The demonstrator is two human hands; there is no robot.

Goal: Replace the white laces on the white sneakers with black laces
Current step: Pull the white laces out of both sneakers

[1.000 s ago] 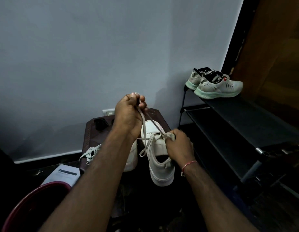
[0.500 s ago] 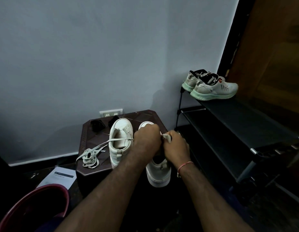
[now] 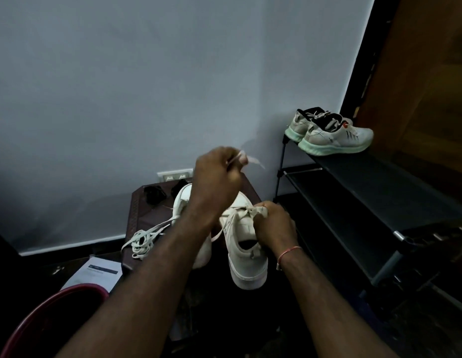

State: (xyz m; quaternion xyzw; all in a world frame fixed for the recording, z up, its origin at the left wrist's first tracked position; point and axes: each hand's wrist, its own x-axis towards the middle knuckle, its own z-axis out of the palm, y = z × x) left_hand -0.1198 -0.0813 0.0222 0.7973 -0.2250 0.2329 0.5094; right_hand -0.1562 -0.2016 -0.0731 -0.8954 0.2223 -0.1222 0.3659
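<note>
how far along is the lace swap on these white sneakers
Done: one loose white lace lies piled on the table beside the left-side sneaker, which looks unlaced. In hand: the left hand pulls the second white lace out of the other sneaker while the right hand steadies it. Left: freeing that lace, then threading black ones into both; two dark bundles behind may be them.

Left sneaker [image 3: 182,202] and right sneaker [image 3: 246,264] side by side on worktop [image 3: 147,215]. Loose lace [image 3: 142,241] left of them, also on worktop. Rack [image 3: 354,192] to the right, trainers [image 3: 336,136] on its top shelf. Paper [image 3: 95,275] down left of worktop.
</note>
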